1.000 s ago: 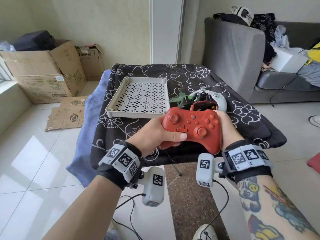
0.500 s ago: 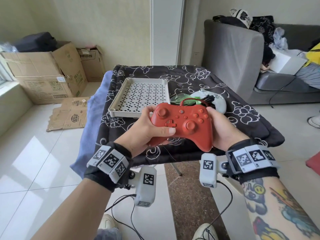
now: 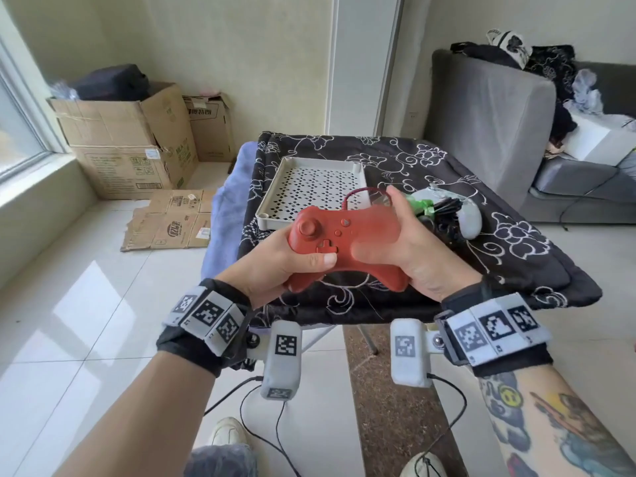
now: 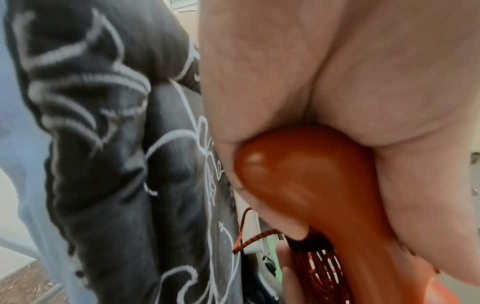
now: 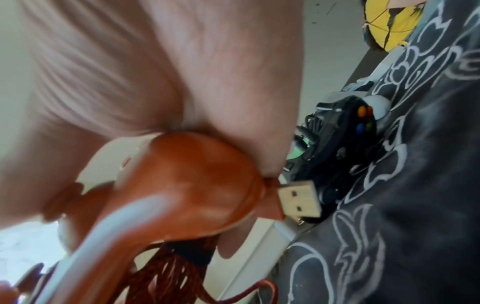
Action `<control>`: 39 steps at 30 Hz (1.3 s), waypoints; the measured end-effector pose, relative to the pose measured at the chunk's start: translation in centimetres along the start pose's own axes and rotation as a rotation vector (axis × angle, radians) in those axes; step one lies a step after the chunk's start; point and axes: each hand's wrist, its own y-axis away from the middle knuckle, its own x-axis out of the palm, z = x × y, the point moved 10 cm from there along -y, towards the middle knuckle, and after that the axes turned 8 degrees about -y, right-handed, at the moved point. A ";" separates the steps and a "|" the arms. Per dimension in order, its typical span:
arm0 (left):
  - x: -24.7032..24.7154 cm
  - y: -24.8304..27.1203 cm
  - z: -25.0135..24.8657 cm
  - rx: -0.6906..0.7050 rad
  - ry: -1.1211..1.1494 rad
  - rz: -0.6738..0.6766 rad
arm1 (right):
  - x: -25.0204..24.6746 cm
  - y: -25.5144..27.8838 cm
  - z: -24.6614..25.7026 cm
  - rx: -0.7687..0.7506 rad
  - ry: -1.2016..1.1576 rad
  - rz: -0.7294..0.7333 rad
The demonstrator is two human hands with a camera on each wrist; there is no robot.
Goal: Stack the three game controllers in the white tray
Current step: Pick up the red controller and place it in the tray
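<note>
- Both hands, the left hand (image 3: 275,259) and the right hand (image 3: 406,242), grip the red game controller (image 3: 344,242) in the air, near the white tray (image 3: 272,215).
- Tuck its red cord (image 3: 361,196) and USB plug (image 5: 298,201) in, I think.
- Lay it flat inside.
- The white controller (image 3: 464,215) and black controller (image 5: 348,144) wait on the table (image 3: 516,256).

Red controller (image 3: 347,247) nearer white tray (image 3: 272,222)
</note>
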 end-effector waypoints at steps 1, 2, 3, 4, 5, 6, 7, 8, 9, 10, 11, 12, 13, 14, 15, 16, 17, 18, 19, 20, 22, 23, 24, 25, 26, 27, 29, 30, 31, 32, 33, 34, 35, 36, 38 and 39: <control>-0.3 0.3 -0.1 0.005 0.008 0.002 | 0.3 0.0 0.5 -0.024 -0.004 -0.005; -0.5 0.5 -0.3 0.006 0.008 0.007 | 0.7 0.0 0.8 -0.036 -0.001 -0.019; -0.7 0.6 -0.3 0.004 0.000 0.013 | 1.1 -0.1 1.1 -0.047 0.015 -0.033; -1.0 0.7 -0.4 0.007 -0.013 0.018 | 1.3 -0.3 1.2 -0.050 0.045 -0.062; -1.3 0.8 -0.5 0.010 -0.024 0.017 | 1.4 -0.5 1.1 -0.053 0.086 -0.099; -1.5 0.9 -0.6 0.008 -0.033 0.019 | 1.4 -0.7 0.9 -0.045 0.133 -0.139; -2.0 1.0 -0.6 0.009 -0.038 0.007 | 1.5 -0.9 1.0 -0.047 0.176 -0.173; -2.4 1.1 -0.7 0.012 -0.041 0.002 | 1.6 -1.1 1.0 -0.045 0.204 -0.194; -2.8 1.0 -0.9 0.019 -0.046 -0.006 | 1.7 -1.3 1.0 -0.037 0.224 -0.207; -3.0 0.9 -1.2 0.022 -0.061 -0.016 | 1.8 -1.6 1.2 -0.027 0.247 -0.220; -3.5 0.6 -1.4 0.020 -0.075 -0.029 | 1.9 -2.0 1.6 -0.016 0.274 -0.233; -3.9 0.1 -1.7 0.018 -0.085 -0.035 | 1.9 -2.7 2.1 -0.002 0.302 -0.250; -4.2 -0.4 -2.1 0.021 -0.087 -0.033 | 1.7 -3.4 2.6 0.008 0.328 -0.275; -4.6 -1.0 -2.6 0.020 -0.093 -0.027 | 1.4 -4.2 3.2 0.016 0.347 -0.300; -5.0 -1.8 -3.1 0.022 -0.099 -0.021 | 1.2 -5.4 3.7 0.023 0.370 -0.325; -5.4 -2.4 -3.7 0.030 -0.109 -0.013 | 1.0 -6.4 4.3 0.021 0.378 -0.345; -6.0 -3.3 -4.4 0.037 -0.118 -0.020 | 0.8 -7.6 4.7 0.021 0.372 -0.359; -6.6 -4.1 -5.1 0.039 -0.138 -0.029 | 0.6 -8.8 5.0 0.022 0.344 -0.362; -7.3 -5.1 -5.7 0.035 -0.161 -0.044 | 0.3 -10.1 5.1 0.026 0.316 -0.363; -7.7 -6.1 -6.3 0.031 -0.183 -0.052 | 0.0 -11.4 5.2 0.030 0.296 -0.363; -8.6 -8.1 -6.8 0.015 -0.209 -0.062 | -0.7 -13.7 5.5 0.033 0.302 -0.368; -9.0 -9.1 -6.8 0.010 -0.226 -0.072 | -1.1 -14.9 5.6 0.028 0.314 -0.377; -9.4 -10.0 -6.8 0.011 -0.245 -0.086 | -1.5 -15.9 5.7 0.018 0.328 -0.383; -10.0 -10.9 -6.6 0.009 -0.266 -0.103 | -2.2 -17.1 5.4 0.015 0.347 -0.397; -10.3 -11.8 -6.7 0.009 -0.292 -0.119 | -2.8 -18.1 5.2 0.013 0.354 -0.406; -10.7 -12.7 -6.8 0.003 -0.318 -0.132 | -3.6 -19.2 4.6 0.027 0.354 -0.419; -11.4 -14.5 -6.6 -0.022 -0.380 -0.127 | -4.3 -20.6 4.0 0.048 0.358 -0.443; -11.9 -15.3 -6.6 -0.041 -0.420 -0.129 | -4.4 -21.0 4.0 0.050 0.371 -0.454; -12.5 -16.2 -6.5 -0.061 -0.461 -0.138 | -4.5 -21.4 4.2 0.051 0.394 -0.471; -13.0 -17.1 -6.5 -0.080 -0.493 -0.152 | -4.6 -21.8 4.6 0.048 0.414 -0.485; -13.5 -17.9 -6.7 -0.096 -0.520 -0.170 | -4.6 -22.2 4.9 0.045 0.426 -0.494; -14.1 -18.8 -6.9 -0.110 -0.541 -0.187 | -4.7 -22.9 5.1 0.046 0.435 -0.494; -14.7 -19.9 -6.9 -0.124 -0.565 -0.198 | -5.0 -23.7 5.2 0.050 0.443 -0.493; -15.1 -20.8 -6.9 -0.133 -0.588 -0.199 | -5.4 -24.6 5.2 0.051 0.455 -0.493; -15.9 -22.9 -6.4 -0.150 -0.614 -0.194 | -6.2 -26.1 4.8 0.069 0.463 -0.503; -16.3 -24.0 -5.9 -0.153 -0.612 -0.194 | -6.6 -26.8 4.4 0.085 0.459 -0.510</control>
